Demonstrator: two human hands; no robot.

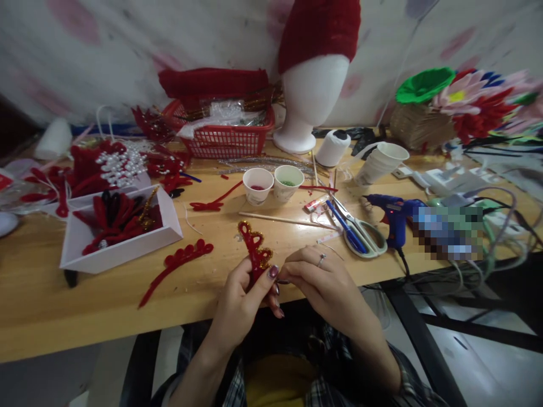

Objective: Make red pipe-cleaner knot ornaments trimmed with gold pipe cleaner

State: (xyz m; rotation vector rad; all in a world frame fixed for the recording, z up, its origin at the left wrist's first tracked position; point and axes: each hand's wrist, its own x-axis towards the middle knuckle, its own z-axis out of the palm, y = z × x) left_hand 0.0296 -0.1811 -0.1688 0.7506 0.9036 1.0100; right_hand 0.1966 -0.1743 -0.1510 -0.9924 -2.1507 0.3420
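At the table's near edge my left hand (244, 297) is closed on a red fuzzy pipe-cleaner ornament (254, 249) with looped shapes and gold glittery trim along its right side. My right hand (324, 282), with a ring on one finger, is pinched at the ornament's lower right edge, beside my left thumb. What lies between its fingertips is too small to make out. A second red scalloped pipe-cleaner piece (180, 263) rests on the table to the left of my hands. A thin wooden stick (288, 220) lies just beyond them.
A white box (123, 249) of red and black pieces stands left. Paper cups (258, 186) hold small beads. Scissors (369, 237), a blue pen (345, 226) and a blue glue gun (394, 215) with cables lie right. Behind are a red basket (229, 141) and a foam head (311, 96).
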